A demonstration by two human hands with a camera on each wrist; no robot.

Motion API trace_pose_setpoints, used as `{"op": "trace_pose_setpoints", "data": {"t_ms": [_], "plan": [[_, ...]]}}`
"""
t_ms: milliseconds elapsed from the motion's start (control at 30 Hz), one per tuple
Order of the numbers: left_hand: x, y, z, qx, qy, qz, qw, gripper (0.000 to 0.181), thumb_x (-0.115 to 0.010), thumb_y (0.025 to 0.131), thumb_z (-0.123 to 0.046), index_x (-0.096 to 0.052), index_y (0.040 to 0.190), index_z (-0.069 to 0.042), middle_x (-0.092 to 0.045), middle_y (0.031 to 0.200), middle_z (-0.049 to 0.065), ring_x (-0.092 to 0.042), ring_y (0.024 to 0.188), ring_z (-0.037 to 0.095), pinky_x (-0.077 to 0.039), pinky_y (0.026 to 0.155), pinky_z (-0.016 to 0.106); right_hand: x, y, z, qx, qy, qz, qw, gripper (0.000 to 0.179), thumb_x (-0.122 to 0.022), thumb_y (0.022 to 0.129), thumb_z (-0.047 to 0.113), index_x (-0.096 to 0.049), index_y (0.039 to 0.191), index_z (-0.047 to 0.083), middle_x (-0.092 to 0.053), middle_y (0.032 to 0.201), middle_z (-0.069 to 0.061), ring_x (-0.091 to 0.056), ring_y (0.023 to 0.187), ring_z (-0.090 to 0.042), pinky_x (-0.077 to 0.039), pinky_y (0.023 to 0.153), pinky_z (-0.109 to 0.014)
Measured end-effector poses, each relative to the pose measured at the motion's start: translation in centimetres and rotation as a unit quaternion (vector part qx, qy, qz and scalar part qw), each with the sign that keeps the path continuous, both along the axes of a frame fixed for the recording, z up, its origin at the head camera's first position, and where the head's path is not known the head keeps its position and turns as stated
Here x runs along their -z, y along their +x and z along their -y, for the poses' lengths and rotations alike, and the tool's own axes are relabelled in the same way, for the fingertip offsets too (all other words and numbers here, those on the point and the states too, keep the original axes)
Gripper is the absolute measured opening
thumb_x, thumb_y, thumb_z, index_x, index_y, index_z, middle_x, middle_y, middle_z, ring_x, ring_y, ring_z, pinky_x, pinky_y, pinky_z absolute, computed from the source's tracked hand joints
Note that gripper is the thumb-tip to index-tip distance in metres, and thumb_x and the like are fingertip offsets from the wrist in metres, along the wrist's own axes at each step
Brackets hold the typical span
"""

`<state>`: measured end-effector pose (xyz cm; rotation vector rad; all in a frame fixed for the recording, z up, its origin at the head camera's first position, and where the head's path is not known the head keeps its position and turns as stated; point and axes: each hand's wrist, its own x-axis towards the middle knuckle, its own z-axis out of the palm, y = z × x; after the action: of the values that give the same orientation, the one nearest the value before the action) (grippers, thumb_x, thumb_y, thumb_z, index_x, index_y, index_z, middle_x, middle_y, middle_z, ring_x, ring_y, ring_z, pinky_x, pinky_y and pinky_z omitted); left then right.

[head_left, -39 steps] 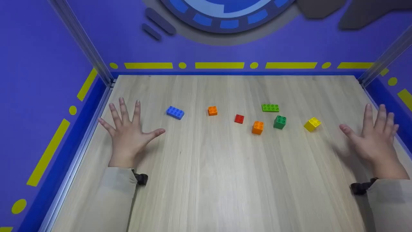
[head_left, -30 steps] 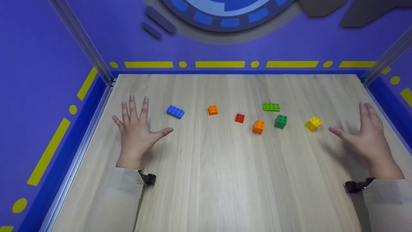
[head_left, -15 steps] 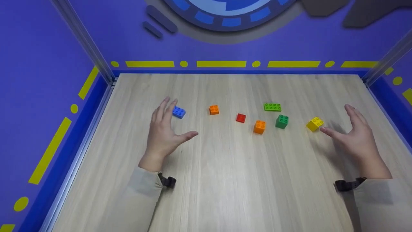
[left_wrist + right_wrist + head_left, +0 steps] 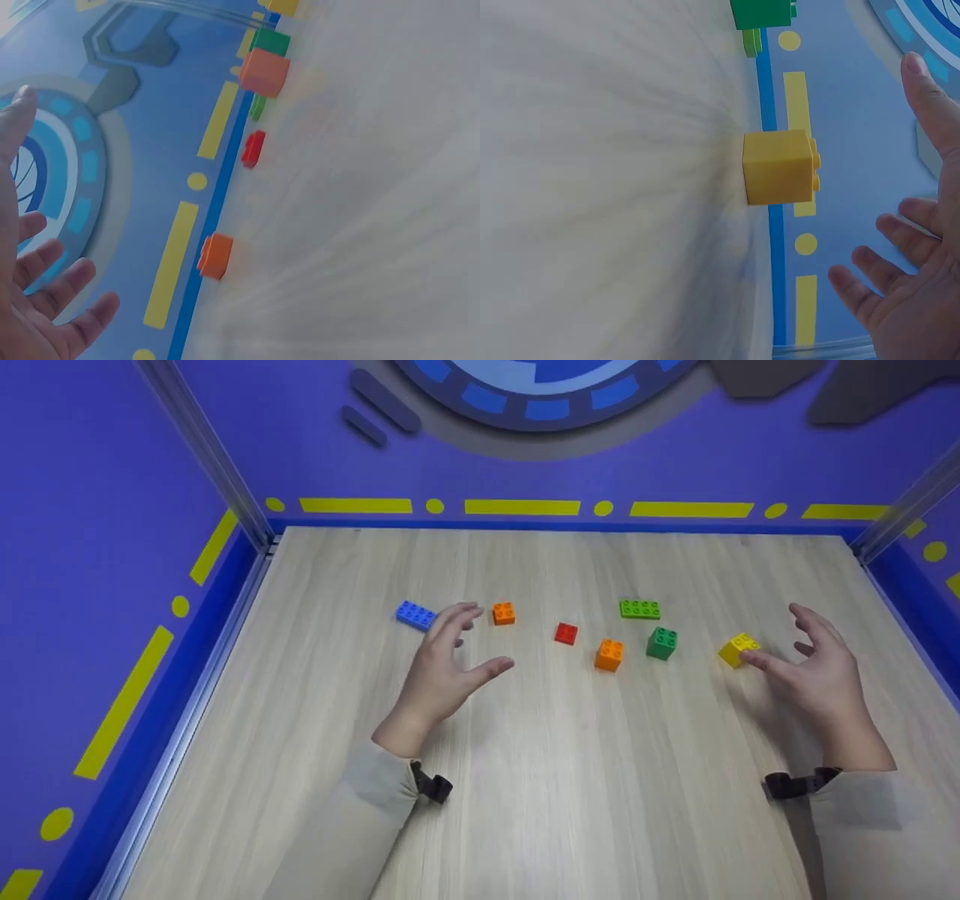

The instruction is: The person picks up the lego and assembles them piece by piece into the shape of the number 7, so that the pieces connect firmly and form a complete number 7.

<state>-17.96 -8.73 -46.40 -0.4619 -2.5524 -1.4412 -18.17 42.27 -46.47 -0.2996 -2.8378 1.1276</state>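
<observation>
My left hand (image 4: 441, 675) hovers over the table, thumb spread from loosely bent fingers, holding nothing. It partly covers the blue toy brick (image 4: 414, 614), and the smaller orange brick (image 4: 504, 613) lies just beyond its fingertips. On the right, my right hand (image 4: 821, 679) is held above the table beside the yellow brick (image 4: 739, 649). Its thumb overlaps that brick in the head view, but the right wrist view shows the hand apart from the yellow brick (image 4: 778, 166). In the left wrist view, the orange brick (image 4: 215, 255) stands clear of the left fingers.
Between the hands lie a red brick (image 4: 566, 634), a taller orange brick (image 4: 609, 655), a dark green brick (image 4: 661, 643) and a flat light green brick (image 4: 640, 609). Blue panels (image 4: 525, 472) wall the wooden table (image 4: 555, 795) at the back and sides.
My left hand has moved right, past the blue brick towards the smaller orange one. My right hand has shifted left to the yellow brick. The fingers of both hands have bent somewhat.
</observation>
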Motion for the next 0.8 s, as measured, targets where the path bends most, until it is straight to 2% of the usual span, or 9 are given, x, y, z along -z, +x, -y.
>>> {"op": "trace_pose_setpoints", "data": {"t_ms": [267, 333, 400, 467, 533, 700, 800], "plan": [[1.2, -0.5, -3.4, 0.063, 0.043, 0.057, 0.9955, 0.076, -0.078, 0.086, -0.058, -0.053, 0.148, -0.023, -0.048, 0.154, -0.005, -0.061, 0.129, 0.026, -0.055, 0.107, 0.04, 0.7, -0.1, 0.4, 0.016, -0.026, 0.019, 0.9993, 0.1, -0.075, 0.086, 0.063, -0.019, 0.165, 0.039, -0.023, 0.173, -0.012, -0.041, 0.147, -0.047, -0.043, 0.113, -0.064], [1.5, -0.7, -4.2, 0.077, 0.05, 0.076, 0.9929, 0.075, -0.078, 0.087, -0.058, -0.052, 0.149, -0.024, -0.05, 0.153, -0.006, -0.063, 0.126, 0.025, -0.055, 0.106, 0.039, 0.8, -0.1, 0.3, 0.017, -0.025, 0.017, 0.9994, 0.098, -0.076, 0.087, 0.062, -0.022, 0.165, 0.038, -0.026, 0.172, -0.011, -0.044, 0.145, -0.046, -0.05, 0.111, -0.05], [1.8, -0.8, -4.9, 0.083, 0.059, 0.096, 0.9902, 0.074, -0.078, 0.087, -0.057, -0.052, 0.149, -0.025, -0.051, 0.151, -0.007, -0.066, 0.122, 0.022, -0.056, 0.105, 0.036, 1.0, -0.1, 0.3, 0.015, -0.024, 0.012, 0.9995, 0.097, -0.075, 0.088, 0.061, -0.023, 0.165, 0.035, -0.029, 0.172, -0.009, -0.046, 0.143, -0.045, -0.053, 0.104, -0.029], [2.0, -1.0, -5.5, 0.083, 0.07, 0.115, 0.9874, 0.071, -0.079, 0.087, -0.055, -0.054, 0.148, -0.027, -0.053, 0.15, -0.006, -0.067, 0.117, 0.017, -0.056, 0.103, 0.033, 1.2, -0.1, 0.3, 0.013, -0.028, 0.006, 0.9995, 0.095, -0.075, 0.088, 0.06, -0.025, 0.165, 0.034, -0.031, 0.171, -0.007, -0.048, 0.143, -0.044, -0.05, 0.093, -0.01], [2.2, -1.2, -6.2, 0.082, 0.078, 0.128, 0.9853, 0.069, -0.08, 0.088, -0.053, -0.055, 0.147, -0.027, -0.054, 0.149, -0.006, -0.068, 0.112, 0.013, -0.057, 0.101, 0.03, 1.4, -0.1, 0.3, 0.013, -0.033, 0.0, 0.9994, 0.093, -0.075, 0.089, 0.059, -0.027, 0.165, 0.032, -0.034, 0.17, -0.005, -0.049, 0.142, -0.042, -0.044, 0.083, 0.0], [2.7, -1.9, -7.8, 0.084, 0.089, 0.143, 0.9821, 0.066, -0.081, 0.089, -0.047, -0.056, 0.147, -0.025, -0.063, 0.136, 0.006, -0.07, 0.096, 0.008, -0.059, 0.083, 0.026, 2.1, -0.3, 0.5, 0.02, -0.044, -0.002, 0.9988, 0.09, -0.073, 0.09, 0.059, -0.032, 0.164, 0.027, -0.041, 0.166, -0.006, -0.049, 0.141, -0.036, -0.04, 0.081, 0.003], [3.0, -2.4, -8.7, 0.094, 0.097, 0.156, 0.9785, 0.067, -0.08, 0.091, -0.041, -0.053, 0.15, -0.023, -0.061, 0.139, 0.009, -0.07, 0.088, 0.009, -0.057, 0.07, 0.026, 2.5, -0.5, 0.7, 0.021, -0.043, 0.002, 0.9988, 0.092, -0.072, 0.09, 0.061, -0.033, 0.164, 0.022, -0.042, 0.165, -0.009, -0.049, 0.14, -0.033, -0.04, 0.081, 0.003]]}}
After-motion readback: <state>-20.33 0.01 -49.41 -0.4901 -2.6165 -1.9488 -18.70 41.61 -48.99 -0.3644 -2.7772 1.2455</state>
